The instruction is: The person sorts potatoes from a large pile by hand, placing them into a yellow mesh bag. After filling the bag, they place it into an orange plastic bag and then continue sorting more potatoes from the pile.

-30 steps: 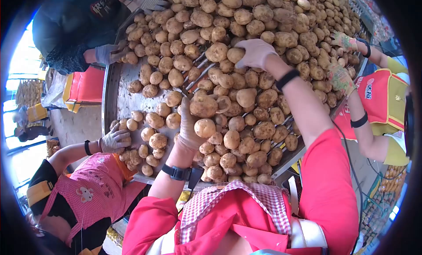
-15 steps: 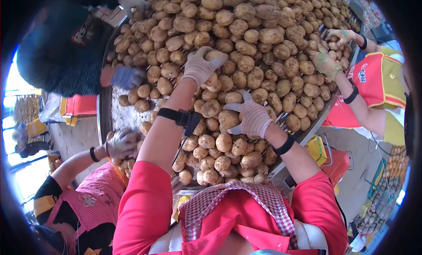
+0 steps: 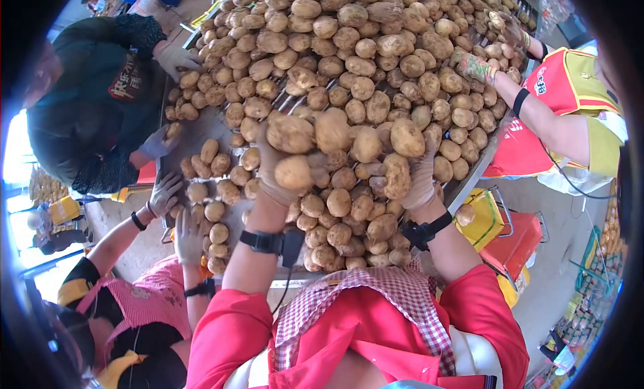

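Both my hands wear pale gloves and are raised a little above the table, with several potatoes between them. My left hand (image 3: 274, 167) is wrapped round the left end of this group, beside a large dirt-covered potato (image 3: 290, 133). At the group's right end, my right hand (image 3: 421, 174) has its fingers around a brown potato (image 3: 396, 176), with another potato (image 3: 407, 138) above it. More potatoes (image 3: 367, 144) lie pressed in the middle. Under and around my hands spreads a heap of potatoes (image 3: 362, 67); its part directly below the held ones is hidden.
A person in dark clothes (image 3: 100, 87) reaches in from the left. Another in a pink apron (image 3: 144, 308) works at the lower left. A person's gloved hand (image 3: 476, 68) touches potatoes at the right. The metal table edge (image 3: 479, 167) runs along the right, near a yellow crate (image 3: 483, 218).
My hands have moved apart and gathered several potatoes between them. Bare slats now show behind them. The neighbours' hands on the left have shifted, and the dark-clothed person has pulled back.
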Tool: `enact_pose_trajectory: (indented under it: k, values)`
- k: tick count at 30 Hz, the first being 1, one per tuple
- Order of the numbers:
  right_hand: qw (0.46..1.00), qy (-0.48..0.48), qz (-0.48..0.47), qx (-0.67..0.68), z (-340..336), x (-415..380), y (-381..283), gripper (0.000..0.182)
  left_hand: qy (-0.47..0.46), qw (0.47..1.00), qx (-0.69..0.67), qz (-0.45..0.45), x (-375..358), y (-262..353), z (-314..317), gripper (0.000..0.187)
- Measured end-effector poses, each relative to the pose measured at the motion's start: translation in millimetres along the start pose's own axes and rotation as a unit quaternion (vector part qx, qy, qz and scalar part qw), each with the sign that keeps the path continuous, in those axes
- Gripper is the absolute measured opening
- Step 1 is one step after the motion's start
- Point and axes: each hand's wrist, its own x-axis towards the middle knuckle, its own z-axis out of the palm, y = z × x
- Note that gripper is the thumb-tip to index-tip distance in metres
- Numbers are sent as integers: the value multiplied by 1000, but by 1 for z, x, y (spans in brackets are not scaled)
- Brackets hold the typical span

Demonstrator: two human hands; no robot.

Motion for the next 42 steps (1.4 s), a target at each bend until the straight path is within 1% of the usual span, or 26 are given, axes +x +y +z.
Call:
enact_pose_trajectory:
  k: [2,4,7,11,12,13,14,15,16,19,20,25,26,27,28,29,30,31,32,33,34,35,36,39,40,42]
  values:
    - [999,19,-9,-50,6,-16,7,80,91,995,-30,10,-19,-23,7,82]
    - [996,50,-19,-76,9,-34,15,82,-109,985,-120,-56,-25,-37,-20,86]
    - [986,127,-82,-75,16,-54,28,90,-150,978,-95,-108,-31,-54,-33,88]
    - [998,1,-68,6,-12,-97,38,93,-61,990,-63,-114,-42,-82,-9,87]
    - [997,48,-64,16,-16,-108,40,93,65,996,-54,-15,-46,-99,9,84]
    - [993,95,-59,27,-20,-118,41,94,66,996,-50,-33,-45,-103,-2,84]
    - [987,144,-56,36,-19,-127,41,96,-41,990,-45,-126,-41,-101,-23,86]
    - [985,152,-73,43,-26,-139,42,96,-147,964,-43,-217,-36,-105,-33,90]
    - [989,124,-70,44,-46,-149,41,97,-155,960,-35,-231,-30,-122,-32,90]
    - [991,94,-93,18,-61,-181,37,98,-43,965,20,-257,-41,-157,5,87]
    - [988,107,-109,21,-66,-195,34,99,-5,977,62,-203,-34,-175,12,87]
    - [973,153,-174,-12,-138,-267,-3,94,-35,944,230,-234,16,-260,3,80]
    - [958,191,-212,-18,-126,-279,-11,89,-151,864,478,-54,26,-282,8,74]
    - [958,192,-214,-16,-123,-289,-21,89,-251,686,670,132,37,-303,15,69]
    - [941,228,-249,4,-123,-298,-34,88,-252,685,671,129,55,-323,29,69]
    - [922,262,-284,25,-129,-307,-48,87,-158,859,477,-96,80,-342,46,63]
    - [918,237,-319,2,-173,-306,-66,81,-44,924,235,-298,112,-359,44,58]
    - [916,247,-318,12,-184,-309,-82,81,-35,922,233,-308,131,-366,42,58]
    - [920,241,-307,-27,-198,-309,-100,74,-174,786,588,-73,153,-373,31,54]
    - [923,235,-298,-65,-216,-310,-118,67,-285,477,813,175,169,-379,24,51]
    - [922,239,-299,-54,-258,-310,-132,67,-164,655,735,57,173,-377,40,49]
    - [783,445,-302,-312,-314,-310,-140,59,-26,788,611,-63,172,-371,66,47]
    - [547,592,-260,-532,-346,-311,-139,51,14,853,520,-48,156,-363,82,49]
    - [493,524,-370,-588,-308,-310,-120,46,26,841,534,83,132,-342,54,41]
    - [566,481,-340,-577,-279,-313,-107,47,52,835,540,97,116,-337,44,40]
    - [546,455,-204,-674,-241,-304,-79,50,-2,769,634,81,73,-331,24,35]
